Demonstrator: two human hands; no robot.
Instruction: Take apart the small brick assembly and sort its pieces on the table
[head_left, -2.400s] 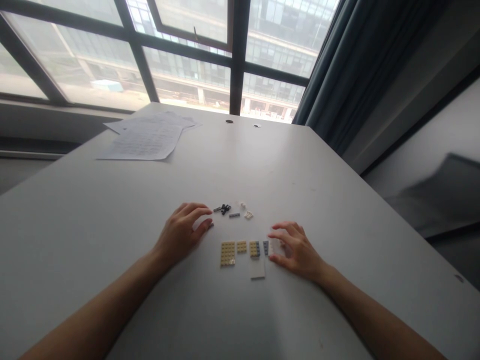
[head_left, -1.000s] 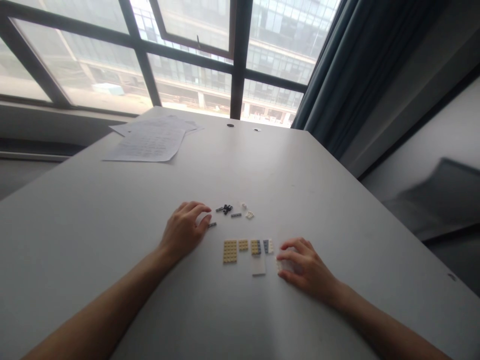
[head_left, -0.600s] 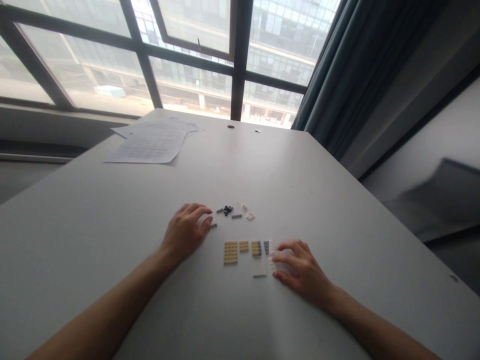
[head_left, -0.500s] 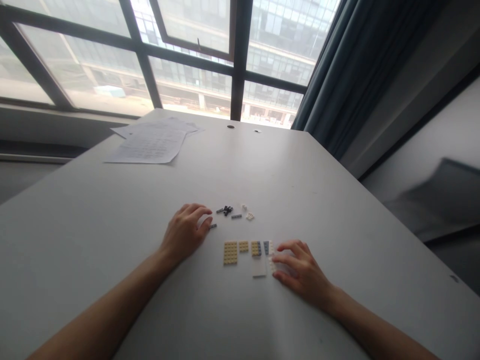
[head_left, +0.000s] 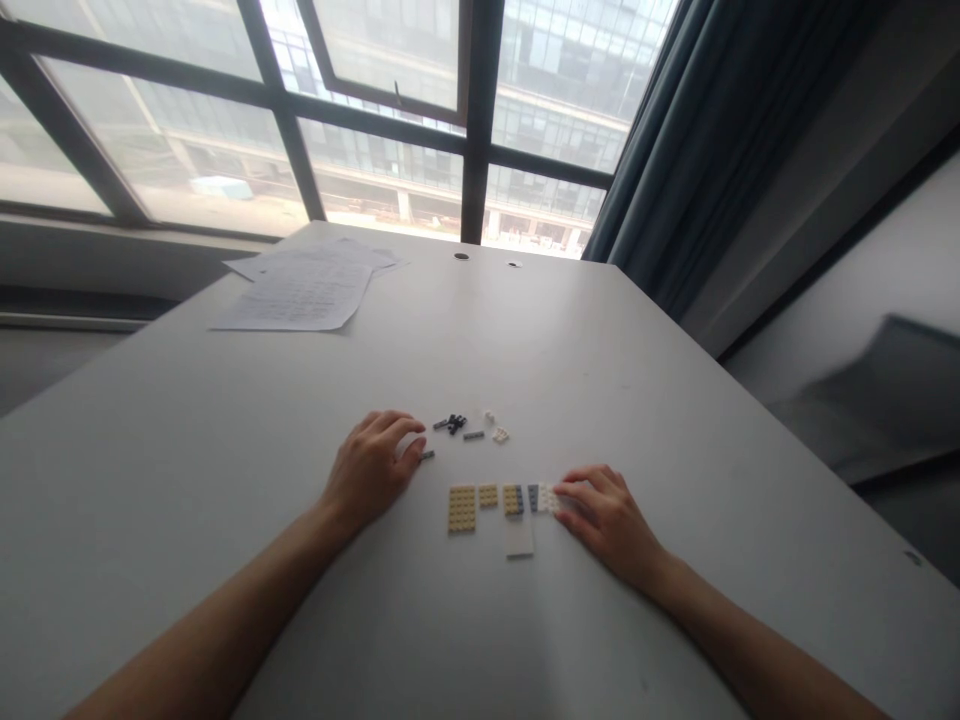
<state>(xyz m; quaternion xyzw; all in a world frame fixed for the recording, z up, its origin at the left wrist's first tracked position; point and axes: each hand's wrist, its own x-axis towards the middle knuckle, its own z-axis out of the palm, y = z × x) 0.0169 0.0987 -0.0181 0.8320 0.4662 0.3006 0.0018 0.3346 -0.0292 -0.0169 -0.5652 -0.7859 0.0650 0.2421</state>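
Observation:
My left hand (head_left: 377, 455) rests on the table, fingers curved and apart, holding nothing; its thumb tip is beside a small grey bar piece (head_left: 427, 455). My right hand (head_left: 604, 520) has its fingers closed at the right edge of a white studded building plate (head_left: 547, 497), partly hidden by the fingertips. This plate lies against a small blue-grey plate (head_left: 532, 497). Further left are a tan-and-blue plate (head_left: 512, 499), a small tan plate (head_left: 487, 495) and a larger tan plate (head_left: 461, 509). A smooth white tile (head_left: 518, 537) lies below the tan-and-blue one.
Behind them lie black pieces (head_left: 455, 424), grey bars (head_left: 473, 435) and small white pieces (head_left: 500, 435). Printed papers (head_left: 300, 290) lie at the far left of the white table (head_left: 525, 350). Windows and a dark curtain (head_left: 660, 180) stand beyond it.
My right hand has shifted slightly up and right. The white studded pieces, earlier in a column under its fingertips, now sit together beside the blue-grey plate. My left hand keeps its place.

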